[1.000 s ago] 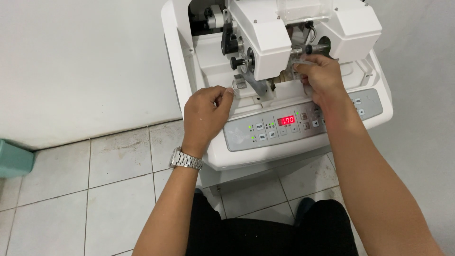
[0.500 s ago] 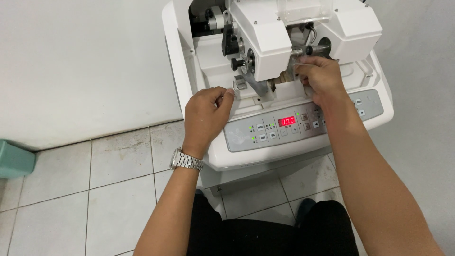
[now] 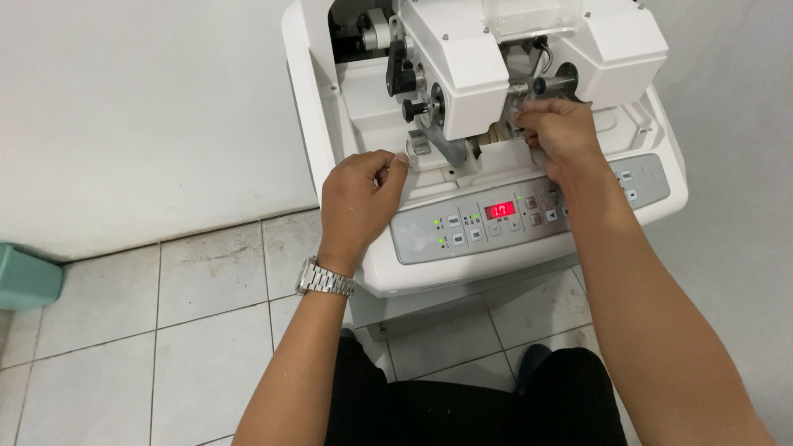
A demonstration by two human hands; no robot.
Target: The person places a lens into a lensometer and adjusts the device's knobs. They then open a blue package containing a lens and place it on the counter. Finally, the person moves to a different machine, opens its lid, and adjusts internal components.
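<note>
A white benchtop machine (image 3: 318,99) stands in front of me with its working chamber open. My left hand (image 3: 363,198), with a metal watch (image 3: 325,278) on its wrist, rests on the machine's front ledge. Its fingers are curled, and thumb and forefinger are pinched together just left of a grey metal lever (image 3: 442,150). My right hand (image 3: 557,136) reaches into the chamber below a metal shaft (image 3: 560,83). Its fingertips are closed on a small clear piece (image 3: 517,104) held at the shaft's end. What lies under the palm is hidden.
A grey control panel (image 3: 578,216) with small buttons and a red lit display (image 3: 500,210) runs along the machine's front, below both hands. Black knobs (image 3: 409,78) sit on the white head block. Tiled floor (image 3: 165,330), a white wall and a green bin (image 3: 29,277) lie to the left.
Both hands stay almost where they were. The right hand's fingers have shifted slightly at the shaft.
</note>
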